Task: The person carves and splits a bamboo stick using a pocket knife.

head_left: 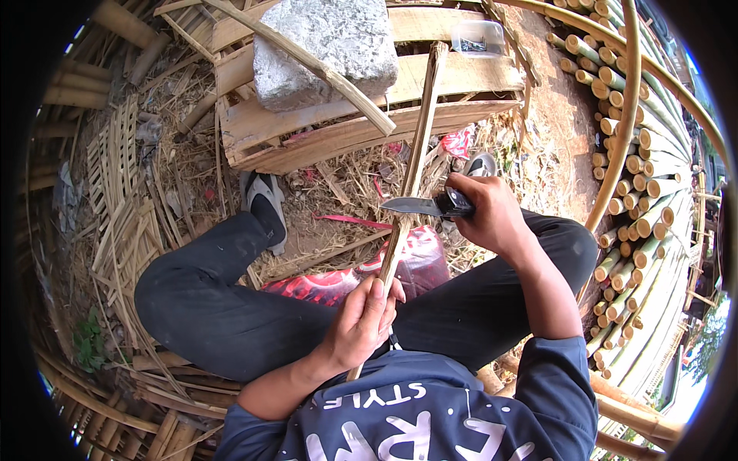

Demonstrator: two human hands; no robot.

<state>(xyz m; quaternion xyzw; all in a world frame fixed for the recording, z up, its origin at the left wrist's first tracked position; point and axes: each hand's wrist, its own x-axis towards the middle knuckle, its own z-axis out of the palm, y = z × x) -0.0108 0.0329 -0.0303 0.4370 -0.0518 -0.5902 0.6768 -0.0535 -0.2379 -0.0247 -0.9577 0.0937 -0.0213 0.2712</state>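
My left hand [363, 319] is wrapped round the lower part of a long, split bamboo strip [419, 146]. The strip slants up and away from my lap, and its far end reaches over the wooden crate. In my right hand [492, 211] is a knife with a dark handle. Its blade [412, 205] points left and lies across the strip around the middle, where the surface looks pale and roughened. Whether the edge is biting into the bamboo I cannot tell.
A wooden crate [469, 77] ahead bears a grey stone block [327, 54], another bamboo stick [307, 63] and a clear plastic tub [478, 38] of small metal pieces. Cut bamboo poles [649, 177] are stacked at right. Shavings and a red plastic sheet [423, 257] cover the ground.
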